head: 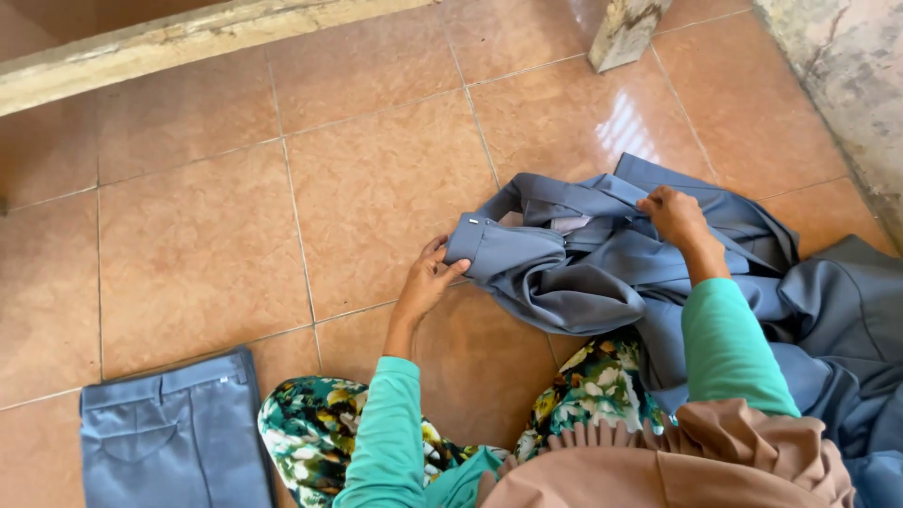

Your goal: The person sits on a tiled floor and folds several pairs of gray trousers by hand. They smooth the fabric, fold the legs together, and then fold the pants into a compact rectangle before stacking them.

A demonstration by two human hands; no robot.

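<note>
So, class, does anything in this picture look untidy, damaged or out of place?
The grey-blue trousers held by the left hand and right hand lie crumpled on the tiled floor, unlike the folded pair lying flat nearby. The wall at the right looks stained and chipped.

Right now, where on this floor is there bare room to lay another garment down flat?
The widest bare tile lies left of the left hand, between the concrete ledge and the folded grey trousers. A smaller patch sits between the crumpled grey garment and the post. It is crowded around the right hand.
</note>
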